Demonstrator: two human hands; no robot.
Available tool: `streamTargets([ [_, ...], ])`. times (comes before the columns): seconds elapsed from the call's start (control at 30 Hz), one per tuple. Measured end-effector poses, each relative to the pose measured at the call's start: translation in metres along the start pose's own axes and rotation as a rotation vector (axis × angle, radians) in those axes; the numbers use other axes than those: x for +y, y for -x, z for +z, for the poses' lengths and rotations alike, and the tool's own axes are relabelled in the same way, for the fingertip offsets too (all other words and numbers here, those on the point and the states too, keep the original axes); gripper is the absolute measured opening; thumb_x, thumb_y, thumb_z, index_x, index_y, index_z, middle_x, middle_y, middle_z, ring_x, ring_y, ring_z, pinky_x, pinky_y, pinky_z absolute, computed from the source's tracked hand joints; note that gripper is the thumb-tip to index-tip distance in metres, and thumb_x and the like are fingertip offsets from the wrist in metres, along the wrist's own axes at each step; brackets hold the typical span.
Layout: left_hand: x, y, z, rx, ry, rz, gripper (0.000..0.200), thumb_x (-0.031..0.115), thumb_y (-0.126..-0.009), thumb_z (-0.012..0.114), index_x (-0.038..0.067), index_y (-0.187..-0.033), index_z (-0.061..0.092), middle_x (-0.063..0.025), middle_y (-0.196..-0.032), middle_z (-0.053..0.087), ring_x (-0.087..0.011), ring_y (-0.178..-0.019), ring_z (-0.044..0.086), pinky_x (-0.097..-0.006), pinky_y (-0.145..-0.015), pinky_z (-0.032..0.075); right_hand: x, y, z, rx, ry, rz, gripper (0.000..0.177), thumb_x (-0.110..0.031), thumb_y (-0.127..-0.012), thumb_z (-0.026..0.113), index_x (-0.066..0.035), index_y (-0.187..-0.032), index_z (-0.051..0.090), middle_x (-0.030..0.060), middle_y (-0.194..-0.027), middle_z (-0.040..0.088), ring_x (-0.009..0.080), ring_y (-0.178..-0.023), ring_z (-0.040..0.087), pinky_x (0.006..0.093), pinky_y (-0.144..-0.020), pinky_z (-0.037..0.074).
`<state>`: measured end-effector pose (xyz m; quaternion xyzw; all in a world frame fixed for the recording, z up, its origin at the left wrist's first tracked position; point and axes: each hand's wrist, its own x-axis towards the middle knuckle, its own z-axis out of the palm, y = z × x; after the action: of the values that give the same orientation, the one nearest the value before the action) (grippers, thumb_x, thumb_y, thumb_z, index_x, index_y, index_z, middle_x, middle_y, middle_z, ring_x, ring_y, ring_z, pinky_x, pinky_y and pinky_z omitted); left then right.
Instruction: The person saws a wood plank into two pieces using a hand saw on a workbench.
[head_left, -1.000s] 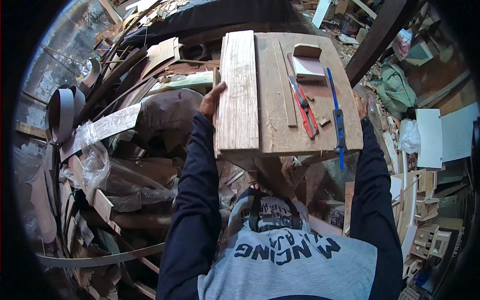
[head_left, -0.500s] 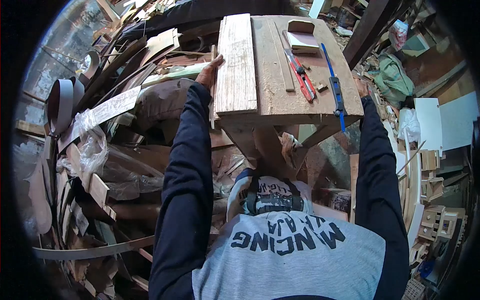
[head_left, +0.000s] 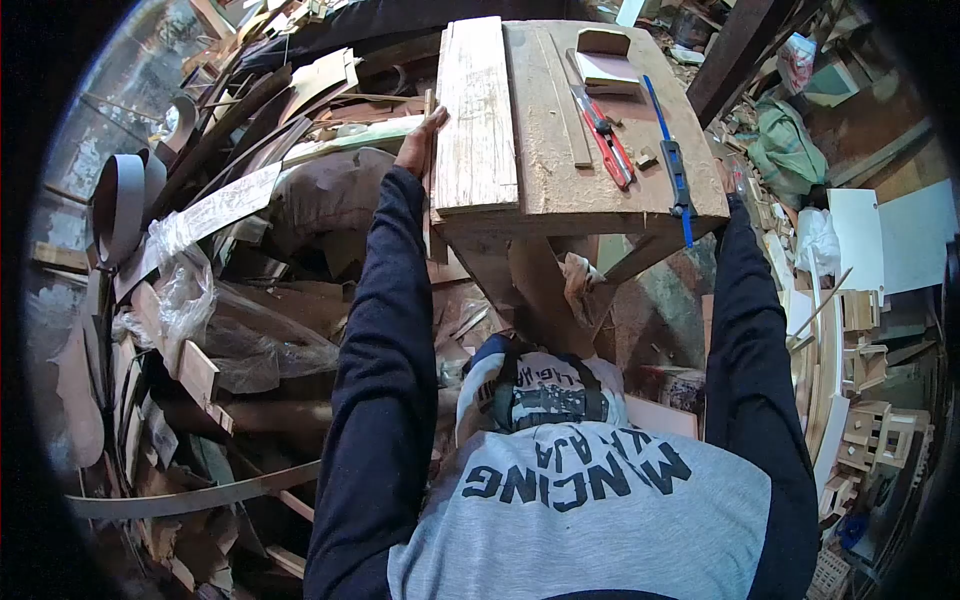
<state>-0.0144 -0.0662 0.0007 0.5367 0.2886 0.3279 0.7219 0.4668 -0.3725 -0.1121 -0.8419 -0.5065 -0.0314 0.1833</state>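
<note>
My left hand (head_left: 420,143) is grasping the left side of the wooden stand (head_left: 545,180), beside the pale plank (head_left: 475,120). My right hand (head_left: 734,177) is lying at the right edge; whether it is gripping, I cannot tell. The stand is standing between both hands.

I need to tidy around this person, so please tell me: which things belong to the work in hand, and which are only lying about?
Likely in use, at or between the hands:
- wooden bench
- pale plank
- red tool
- blue tool

Apparently just lying about:
- green sack
- white bag
- clear plastic
</note>
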Motion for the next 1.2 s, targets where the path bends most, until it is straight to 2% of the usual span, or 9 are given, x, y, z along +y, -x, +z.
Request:
streamTargets([
  [0.13,0.006,0.007,0.006,0.0,-0.093,-0.008,0.061,0.036,-0.1,0.036,-0.001,-0.148,0.03,-0.0146,-0.153,0.035,-0.0216,-0.142,0.032,-0.0324,-0.117,0.023,-0.008,0.007,0.004,0.03,-0.031,-0.008,0.04,-0.036,-0.088,0.058,-0.006,-0.112,0.068,0.0191,-0.097,0.071,0.0279,-0.085,0.069,0.0397,-0.074,0.053],
  [0.23,0.009,0.009,0.012,0.049,-0.023,-0.028,0.06,0.034,-0.1,0.043,-0.003,-0.147,0.032,-0.0148,-0.152,0.037,-0.0216,-0.139,0.037,-0.0305,-0.115,0.029,-0.007,0.012,0.009,0.054,-0.064,-0.009,0.039,-0.036,-0.088,0.059,-0.006,-0.111,0.068,0.0179,-0.097,0.071,0.0267,-0.085,0.069,0.039,-0.074,0.053],
  [0.73,0.005,0.01,0.007,0.078,-0.044,-0.025,0.062,0.035,-0.1,0.045,-0.003,-0.147,0.033,-0.012,-0.151,0.039,-0.0206,-0.138,0.038,-0.0301,-0.115,0.027,0.004,0.025,0.03,0.118,-0.196,-0.004,0.036,-0.034,-0.088,0.064,-0.004,-0.108,0.069,0.0121,-0.098,0.071,0.0207,-0.085,0.067,0.0354,-0.072,0.052],
  [0.87,0.005,0.003,0.006,0.084,-0.021,-0.037,0.061,0.034,-0.099,0.048,-0.004,-0.145,0.035,-0.0123,-0.149,0.042,-0.0205,-0.136,0.041,-0.0299,-0.114,0.029,0.048,-0.004,0.04,0.123,-0.355,0.051,0.036,-0.034,-0.088,0.065,-0.004,-0.107,0.069,0.0105,-0.098,0.072,0.0191,-0.085,0.067,0.0344,-0.072,0.051],
  [0.93,0.009,0.006,0.01,0.102,-0.017,-0.064,0.058,0.032,-0.098,0.049,-0.003,-0.143,0.04,-0.0104,-0.145,0.047,-0.0191,-0.131,0.047,-0.0283,-0.111,0.032,0.072,-0.019,0.042,0.139,-0.514,0.163,0.035,-0.034,-0.088,0.066,-0.004,-0.107,0.069,0.0097,-0.098,0.072,0.0183,-0.085,0.067,0.034,-0.071,0.051],
  [1.03,0.001,-0.006,-0.004,0.101,-0.07,-0.067,0.054,0.031,-0.097,0.05,-0.001,-0.141,0.046,-0.008,-0.141,0.052,-0.0177,-0.127,0.05,-0.0264,-0.109,0.034,-0.069,0.02,-0.061,0.306,-0.934,0.618,0.03,-0.026,-0.089,0.069,-0.001,-0.105,0.07,0.0068,-0.091,0.071,0.013,-0.073,0.064,0.0288,-0.063,0.05],
  [1.07,-0.007,-0.019,-0.015,0.087,-0.043,-0.082,0.051,0.03,-0.096,0.051,0.001,-0.138,0.05,-0.0062,-0.139,0.054,-0.0164,-0.125,0.051,-0.025,-0.107,0.036,-0.108,0.032,-0.089,0.388,-0.92,0.668,0.026,-0.022,-0.089,0.07,0.001,-0.102,0.07,0.0067,-0.081,0.068,0.0134,-0.061,0.062,0.0284,-0.054,0.048],
  [1.13,-0.005,-0.025,-0.018,0.095,-0.038,-0.176,0.05,0.029,-0.095,0.053,0.001,-0.137,0.051,-0.0069,-0.137,0.056,-0.0165,-0.123,0.053,-0.024,-0.106,0.037,-0.098,0.034,-0.099,0.224,-1.016,0.722,0.035,-0.023,-0.089,0.068,-0.003,-0.117,0.064,0.0105,-0.094,0.069,0.0168,-0.078,0.066,0.03,-0.064,0.054],
  [1.2,-0.009,-0.03,-0.025,0.088,-0.024,-0.184,0.05,0.027,-0.093,0.058,-0.001,-0.134,0.053,-0.0087,-0.132,0.06,-0.0166,-0.117,0.058,-0.0239,-0.1,0.043,-0.101,0.039,-0.102,0.181,-0.825,0.666,0.042,-0.031,-0.088,0.066,-0.007,-0.122,0.064,0.0146,-0.103,0.069,0.0233,-0.09,0.067,0.0337,-0.075,0.054],
])
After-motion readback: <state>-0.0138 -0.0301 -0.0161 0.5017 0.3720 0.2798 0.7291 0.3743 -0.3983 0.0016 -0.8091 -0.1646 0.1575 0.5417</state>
